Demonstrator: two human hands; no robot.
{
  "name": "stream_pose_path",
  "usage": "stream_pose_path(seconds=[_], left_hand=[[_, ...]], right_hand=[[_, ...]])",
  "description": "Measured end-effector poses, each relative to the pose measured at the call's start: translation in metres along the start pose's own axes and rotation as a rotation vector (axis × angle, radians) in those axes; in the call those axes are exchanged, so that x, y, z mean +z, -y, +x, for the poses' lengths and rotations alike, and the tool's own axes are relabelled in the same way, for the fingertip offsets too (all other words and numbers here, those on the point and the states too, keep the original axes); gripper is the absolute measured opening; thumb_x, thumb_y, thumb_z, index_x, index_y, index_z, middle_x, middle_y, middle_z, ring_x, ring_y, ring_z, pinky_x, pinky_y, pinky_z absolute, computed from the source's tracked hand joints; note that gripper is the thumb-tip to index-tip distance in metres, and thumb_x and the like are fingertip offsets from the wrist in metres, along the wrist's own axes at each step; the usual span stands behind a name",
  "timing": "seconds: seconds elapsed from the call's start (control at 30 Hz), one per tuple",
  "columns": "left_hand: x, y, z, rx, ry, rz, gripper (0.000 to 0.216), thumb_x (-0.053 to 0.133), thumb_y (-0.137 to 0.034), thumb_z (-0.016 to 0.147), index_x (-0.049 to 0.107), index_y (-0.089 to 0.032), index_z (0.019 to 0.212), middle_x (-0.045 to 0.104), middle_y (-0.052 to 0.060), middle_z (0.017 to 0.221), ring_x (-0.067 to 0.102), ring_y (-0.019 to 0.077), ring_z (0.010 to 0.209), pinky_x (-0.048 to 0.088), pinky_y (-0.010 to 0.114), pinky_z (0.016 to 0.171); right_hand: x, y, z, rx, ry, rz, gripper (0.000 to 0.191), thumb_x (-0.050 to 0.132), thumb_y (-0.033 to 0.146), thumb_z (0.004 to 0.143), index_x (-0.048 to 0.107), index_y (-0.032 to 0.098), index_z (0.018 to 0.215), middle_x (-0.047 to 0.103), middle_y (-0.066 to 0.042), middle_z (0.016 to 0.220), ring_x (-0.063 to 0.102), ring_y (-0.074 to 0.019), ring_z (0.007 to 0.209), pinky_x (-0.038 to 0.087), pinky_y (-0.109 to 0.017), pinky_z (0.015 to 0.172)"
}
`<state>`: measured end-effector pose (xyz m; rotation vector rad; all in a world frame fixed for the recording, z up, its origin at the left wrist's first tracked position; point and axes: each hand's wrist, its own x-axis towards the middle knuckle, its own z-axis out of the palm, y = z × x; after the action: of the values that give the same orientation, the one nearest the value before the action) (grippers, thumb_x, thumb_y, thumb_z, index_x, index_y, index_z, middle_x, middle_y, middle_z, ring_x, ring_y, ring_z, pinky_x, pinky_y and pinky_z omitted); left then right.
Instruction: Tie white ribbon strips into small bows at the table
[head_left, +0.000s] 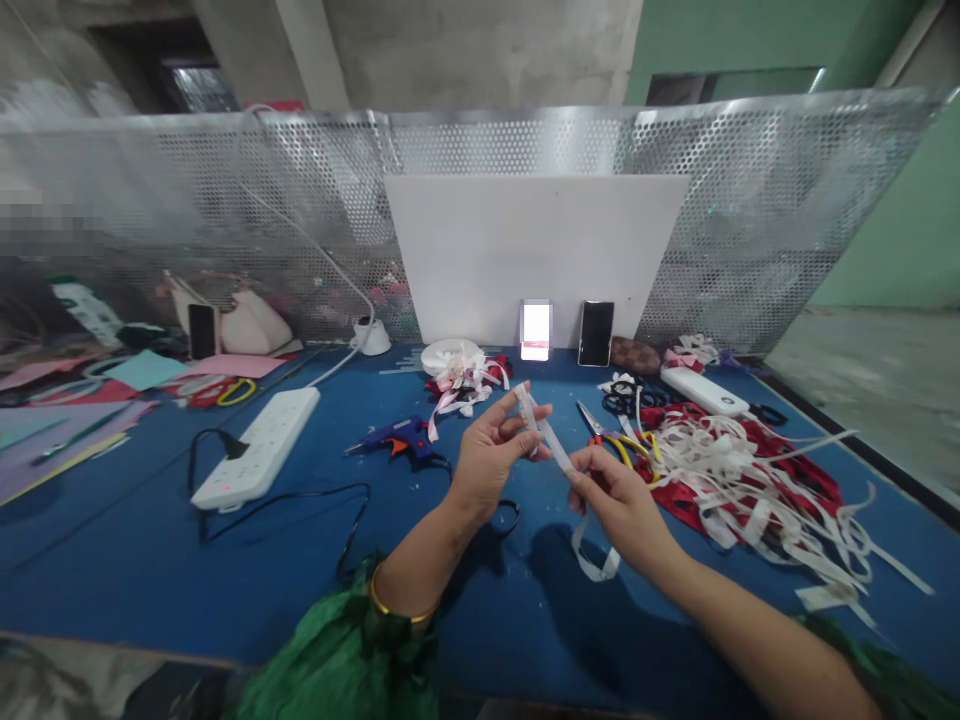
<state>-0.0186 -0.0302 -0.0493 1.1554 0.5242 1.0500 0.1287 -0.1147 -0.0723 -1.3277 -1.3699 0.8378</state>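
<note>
A cream handbag (256,322) (a dark phone (202,331) just before it) sits left of a white board (536,245).

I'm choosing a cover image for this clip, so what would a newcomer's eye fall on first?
Probably the left hand and right hand near the centre, holding a white ribbon between them above the blue table. Next, perhaps, the brightly lit phone standing before the white board at the back. The tangled heap of white ribbons on the table's right side also stands out.
</note>
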Motion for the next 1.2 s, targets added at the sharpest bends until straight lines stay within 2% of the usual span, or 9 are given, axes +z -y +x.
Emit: stream_pose_path(seconds=[0.2, 0.3, 0.43, 0.6, 0.73, 0.87, 0.97, 1.1, 1.2], left_hand=[[0.0, -0.001, 0.001, 0.026, 0.022, 0.077, 0.074, 0.072, -0.019, 0.068, 0.041, -0.023, 0.136, 0.065, 0.011, 0.113, 0.058, 0.0075, 0.056, 0.054, 0.025, 0.057], [0.001, 0.0, 0.001, 0.029, 0.036, 0.109, 0.076, 0.071, -0.018, 0.067, 0.041, -0.023, 0.136, 0.065, 0.011, 0.113, 0.059, 0.0088, 0.06, 0.055, 0.026, 0.058], [0.002, 0.003, 0.0, 0.008, 0.09, 0.168, 0.075, 0.068, -0.016, 0.069, 0.039, -0.022, 0.137, 0.064, 0.012, 0.114, 0.061, 0.0109, 0.064, 0.055, 0.027, 0.06], [0.002, 0.007, -0.004, 0.033, 0.187, 0.407, 0.066, 0.06, -0.012, 0.074, 0.041, -0.024, 0.136, 0.066, 0.008, 0.112, 0.064, 0.0147, 0.076, 0.053, 0.027, 0.07], [0.003, 0.01, -0.007, 0.05, 0.218, 0.558, 0.062, 0.056, -0.01, 0.074, 0.045, -0.024, 0.134, 0.071, 0.001, 0.092, 0.064, 0.0128, 0.066, 0.052, 0.026, 0.07], [0.003, 0.014, -0.009, 0.037, 0.259, 0.612, 0.058, 0.055, -0.009, 0.074, 0.051, -0.022, 0.129, 0.07, -0.001, 0.074, 0.063, 0.0125, 0.06, 0.05, 0.025, 0.068], [0.003, 0.015, -0.01, 0.015, 0.326, 0.649, 0.056, 0.054, -0.007, 0.072, 0.055, -0.023, 0.126, 0.07, 0.0, 0.078, 0.063, 0.0135, 0.063, 0.05, 0.025, 0.067], [0.005, 0.011, -0.012, -0.002, 0.443, 0.693, 0.055, 0.052, -0.009, 0.075, 0.053, -0.024, 0.128, 0.068, -0.001, 0.07, 0.063, 0.014, 0.061, 0.05, 0.026, 0.067], [0.006, 0.007, -0.014, -0.027, 0.485, 0.673, 0.055, 0.052, -0.01, 0.077, 0.051, -0.025, 0.13, 0.071, 0.002, 0.078, 0.064, 0.0144, 0.061, 0.05, 0.027, 0.066]], right_hand=[[-0.003, 0.005, 0.001, 0.048, 0.001, 0.114, 0.016, 0.057, 0.034, 0.081, 0.058, 0.018, 0.083, 0.053, 0.003, 0.058, 0.051, -0.011, 0.054, 0.044, -0.024, 0.055], [-0.003, 0.008, 0.0, 0.047, -0.016, 0.203, 0.023, 0.061, 0.033, 0.078, 0.056, 0.019, 0.096, 0.055, 0.003, 0.065, 0.053, -0.0107, 0.054, 0.046, -0.024, 0.053], [-0.003, 0.01, -0.002, -0.042, 0.003, 0.259, 0.034, 0.061, 0.029, 0.079, 0.052, 0.022, 0.112, 0.059, 0.002, 0.071, 0.056, -0.011, 0.055, 0.048, -0.025, 0.054], [-0.006, 0.015, -0.002, -0.068, 0.056, 0.259, 0.016, 0.062, 0.029, 0.078, 0.067, 0.02, 0.09, 0.067, -0.002, 0.075, 0.057, -0.0112, 0.055, 0.049, -0.025, 0.052], [-0.009, 0.018, 0.0, -0.045, 0.007, 0.231, 0.015, 0.062, 0.027, 0.076, 0.07, 0.02, 0.086, 0.069, -0.003, 0.078, 0.058, -0.0109, 0.055, 0.048, -0.024, 0.051], [-0.011, 0.018, 0.003, -0.009, 0.0, 0.268, 0.017, 0.068, 0.025, 0.07, 0.068, 0.019, 0.085, 0.069, -0.002, 0.068, 0.062, -0.0141, 0.057, 0.051, -0.027, 0.054], [-0.014, 0.014, 0.005, -0.073, -0.043, 0.168, 0.013, 0.068, 0.027, 0.071, 0.066, 0.018, 0.079, 0.065, -0.001, 0.065, 0.059, -0.0131, 0.054, 0.048, -0.026, 0.053], [-0.022, 0.011, 0.007, -0.301, -0.177, -0.131, 0.009, 0.06, 0.026, 0.079, 0.065, 0.019, 0.076, 0.06, -0.001, 0.067, 0.053, -0.013, 0.062, 0.043, -0.027, 0.059], [-0.026, 0.013, 0.008, -0.392, -0.189, -0.214, 0.012, 0.056, 0.024, 0.082, 0.064, 0.019, 0.075, 0.059, -0.002, 0.071, 0.053, -0.0147, 0.067, 0.042, -0.028, 0.064]])
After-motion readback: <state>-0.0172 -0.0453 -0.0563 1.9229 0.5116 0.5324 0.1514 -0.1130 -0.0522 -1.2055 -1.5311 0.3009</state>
